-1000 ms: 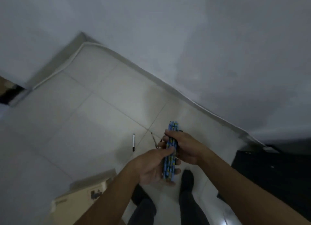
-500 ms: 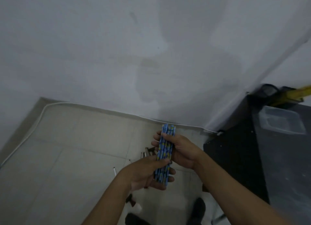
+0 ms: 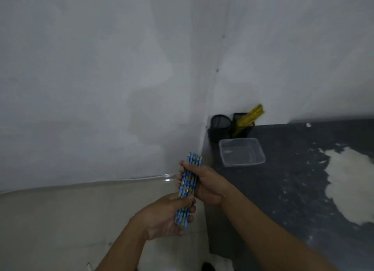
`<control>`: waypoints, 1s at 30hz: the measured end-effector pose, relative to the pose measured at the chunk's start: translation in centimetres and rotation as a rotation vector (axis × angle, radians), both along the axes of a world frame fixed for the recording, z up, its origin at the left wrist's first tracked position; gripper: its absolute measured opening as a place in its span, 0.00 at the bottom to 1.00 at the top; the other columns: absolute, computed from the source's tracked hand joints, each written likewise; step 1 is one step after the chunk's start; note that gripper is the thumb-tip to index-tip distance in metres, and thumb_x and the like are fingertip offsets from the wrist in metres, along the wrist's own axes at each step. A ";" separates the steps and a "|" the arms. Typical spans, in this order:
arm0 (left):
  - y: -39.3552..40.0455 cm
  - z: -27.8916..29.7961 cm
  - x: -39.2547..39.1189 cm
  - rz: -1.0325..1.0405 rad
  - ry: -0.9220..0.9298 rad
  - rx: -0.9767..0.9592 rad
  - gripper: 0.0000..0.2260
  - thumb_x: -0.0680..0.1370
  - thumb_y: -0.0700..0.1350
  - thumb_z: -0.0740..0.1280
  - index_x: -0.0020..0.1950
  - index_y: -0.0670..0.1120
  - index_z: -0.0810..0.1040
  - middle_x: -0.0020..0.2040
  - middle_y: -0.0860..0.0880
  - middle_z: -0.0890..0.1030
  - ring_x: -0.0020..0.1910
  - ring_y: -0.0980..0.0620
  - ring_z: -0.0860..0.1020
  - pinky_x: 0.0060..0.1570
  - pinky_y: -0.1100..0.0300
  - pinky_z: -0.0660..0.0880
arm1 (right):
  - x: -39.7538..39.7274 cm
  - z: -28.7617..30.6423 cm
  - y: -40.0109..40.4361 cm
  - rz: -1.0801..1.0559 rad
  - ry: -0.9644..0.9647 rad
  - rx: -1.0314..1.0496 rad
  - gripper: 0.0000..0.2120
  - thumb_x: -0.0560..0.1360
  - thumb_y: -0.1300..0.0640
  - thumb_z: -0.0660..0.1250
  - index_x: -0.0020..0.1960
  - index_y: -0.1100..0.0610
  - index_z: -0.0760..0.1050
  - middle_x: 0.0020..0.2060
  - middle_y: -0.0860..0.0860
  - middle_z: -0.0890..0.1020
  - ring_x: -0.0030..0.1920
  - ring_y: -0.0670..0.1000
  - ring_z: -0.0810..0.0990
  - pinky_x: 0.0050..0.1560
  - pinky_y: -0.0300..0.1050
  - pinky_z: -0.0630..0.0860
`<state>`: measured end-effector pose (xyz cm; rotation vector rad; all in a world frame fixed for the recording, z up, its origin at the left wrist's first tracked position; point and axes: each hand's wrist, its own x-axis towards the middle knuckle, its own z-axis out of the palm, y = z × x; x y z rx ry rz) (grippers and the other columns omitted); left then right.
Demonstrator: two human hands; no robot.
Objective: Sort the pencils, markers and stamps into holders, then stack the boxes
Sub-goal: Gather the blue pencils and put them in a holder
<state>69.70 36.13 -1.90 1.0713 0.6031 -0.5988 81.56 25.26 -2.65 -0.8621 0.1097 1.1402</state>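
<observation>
A bundle of blue patterned pencils (image 3: 189,186) stands nearly upright between both hands, over the floor just left of the dark table. My right hand (image 3: 206,184) grips its upper part. My left hand (image 3: 168,218) grips its lower end from below. On the table's far left corner stand two black mesh holders: the left holder (image 3: 219,129) looks empty, and the right holder (image 3: 243,125) has yellow pencils (image 3: 249,116) leaning in it. A clear plastic box (image 3: 241,152) lies open just in front of them.
The dark table (image 3: 293,189) fills the right side, with a pale worn patch (image 3: 352,181) on its top. White walls meet in a corner behind the holders. Pale floor tiles (image 3: 70,220) and a white cable along the wall's base lie to the left.
The view has swung up and right, from the floor to the table corner with the holders and box. Both hands keep hold of the blue pencil bundle.
</observation>
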 end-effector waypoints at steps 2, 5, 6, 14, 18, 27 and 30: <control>-1.6 0.4 3.2 -0.056 -0.016 0.042 0.10 0.78 0.53 0.68 0.51 0.47 0.75 0.40 0.51 0.79 0.37 0.53 0.78 0.27 0.62 0.73 | 2.7 0.8 -2.0 -0.053 -0.011 -0.019 0.07 0.72 0.57 0.70 0.48 0.60 0.78 0.36 0.51 0.80 0.38 0.50 0.82 0.41 0.46 0.82; -3.3 0.8 7.8 -0.136 -0.034 0.077 0.11 0.78 0.54 0.68 0.52 0.48 0.74 0.41 0.51 0.79 0.37 0.53 0.78 0.26 0.62 0.73 | 6.3 1.3 -4.6 -0.120 -0.017 -0.005 0.05 0.75 0.57 0.68 0.45 0.59 0.78 0.36 0.51 0.80 0.38 0.49 0.82 0.43 0.45 0.82; -3.7 1.0 9.1 -0.158 -0.036 0.084 0.11 0.78 0.54 0.68 0.52 0.48 0.74 0.41 0.51 0.79 0.37 0.53 0.78 0.26 0.62 0.73 | 7.3 1.4 -5.3 -0.139 -0.010 0.001 0.05 0.75 0.57 0.67 0.44 0.59 0.78 0.37 0.51 0.81 0.39 0.50 0.82 0.45 0.45 0.82; -6.4 1.8 17.8 -0.269 -0.067 0.163 0.09 0.78 0.53 0.68 0.49 0.48 0.76 0.40 0.52 0.80 0.35 0.56 0.79 0.31 0.58 0.78 | 14.6 0.5 -9.3 -0.284 0.014 0.054 0.06 0.79 0.56 0.65 0.46 0.59 0.75 0.41 0.54 0.79 0.43 0.53 0.82 0.54 0.54 0.78; -7.1 1.3 21.3 -0.288 -0.078 0.172 0.09 0.77 0.52 0.70 0.50 0.47 0.79 0.42 0.51 0.82 0.38 0.55 0.80 0.35 0.57 0.79 | 17.1 1.2 -10.6 -0.326 -0.031 0.003 0.05 0.81 0.60 0.62 0.49 0.60 0.75 0.42 0.54 0.81 0.46 0.54 0.83 0.46 0.53 0.83; -6.8 -0.2 26.5 0.044 -0.230 0.542 0.09 0.81 0.52 0.64 0.60 0.54 0.77 0.55 0.48 0.80 0.46 0.51 0.81 0.36 0.58 0.81 | 26.8 1.9 -11.7 -0.720 -0.298 -0.093 0.07 0.83 0.58 0.58 0.46 0.57 0.69 0.41 0.52 0.76 0.43 0.51 0.79 0.48 0.47 0.78; -5.2 -2.3 27.1 0.057 -0.271 0.920 0.09 0.82 0.50 0.61 0.61 0.56 0.75 0.50 0.51 0.79 0.44 0.53 0.78 0.42 0.57 0.79 | 28.9 2.2 -10.8 -0.847 -0.505 -0.322 0.05 0.83 0.59 0.60 0.49 0.53 0.70 0.44 0.50 0.79 0.47 0.50 0.81 0.50 0.48 0.77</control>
